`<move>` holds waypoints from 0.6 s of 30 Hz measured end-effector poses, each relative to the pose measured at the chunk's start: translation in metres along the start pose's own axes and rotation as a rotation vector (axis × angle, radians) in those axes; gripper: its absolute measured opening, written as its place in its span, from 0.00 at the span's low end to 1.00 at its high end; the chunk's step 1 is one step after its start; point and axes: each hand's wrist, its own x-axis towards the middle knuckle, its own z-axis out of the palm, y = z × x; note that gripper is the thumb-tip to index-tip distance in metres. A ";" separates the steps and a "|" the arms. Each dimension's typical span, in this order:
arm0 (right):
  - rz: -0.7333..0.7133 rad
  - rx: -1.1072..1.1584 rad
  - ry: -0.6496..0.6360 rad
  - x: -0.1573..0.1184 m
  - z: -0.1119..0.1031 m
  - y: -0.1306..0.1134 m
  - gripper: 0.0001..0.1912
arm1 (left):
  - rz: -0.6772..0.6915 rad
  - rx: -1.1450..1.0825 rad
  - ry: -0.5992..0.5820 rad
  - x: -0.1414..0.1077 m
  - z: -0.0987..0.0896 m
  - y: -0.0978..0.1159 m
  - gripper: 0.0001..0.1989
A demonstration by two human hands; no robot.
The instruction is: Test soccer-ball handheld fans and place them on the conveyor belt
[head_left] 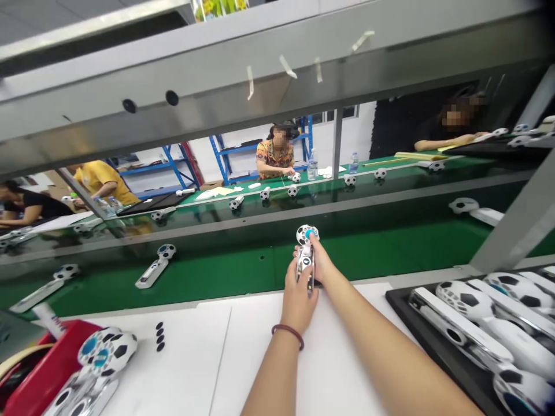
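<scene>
Both hands reach forward over the near edge of the green conveyor belt [277,263], around one handheld fan [302,232] with a white, soccer-ball-patterned head. My left hand [298,292], with a dark red band at the wrist, wraps round the lower handle, whose inner parts show. My right hand [321,264] closes on the fan from the right, its thumb on the blue centre of the head. Some of its fingers are hidden behind the fan.
Similar fans lie in a black tray [396,300] at right. A red bin [41,375] and more fans [108,352] stand at left, beside several black discs [160,336]. Another fan [156,266] lies on the belt. A metal beam [217,86] crosses above; several people sit opposite.
</scene>
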 end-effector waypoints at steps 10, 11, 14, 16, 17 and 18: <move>-0.262 -0.284 -0.067 -0.009 0.001 0.012 0.17 | -0.381 -0.610 0.030 0.011 -0.002 -0.016 0.41; -0.284 -0.300 -0.069 -0.012 0.003 0.011 0.18 | -0.385 -0.616 0.026 0.011 -0.003 -0.016 0.43; -0.326 -0.316 -0.060 -0.020 0.007 0.008 0.20 | -0.412 -0.660 -0.009 0.010 -0.003 -0.012 0.48; -0.328 -0.299 -0.051 -0.024 0.008 0.007 0.22 | -0.430 -0.680 -0.033 0.009 -0.003 -0.010 0.51; -0.330 -0.294 -0.050 -0.026 0.009 0.006 0.22 | -0.430 -0.685 -0.041 0.009 -0.003 -0.009 0.51; -0.332 -0.289 -0.051 -0.027 0.009 0.006 0.22 | -0.426 -0.686 -0.045 0.009 -0.003 -0.009 0.52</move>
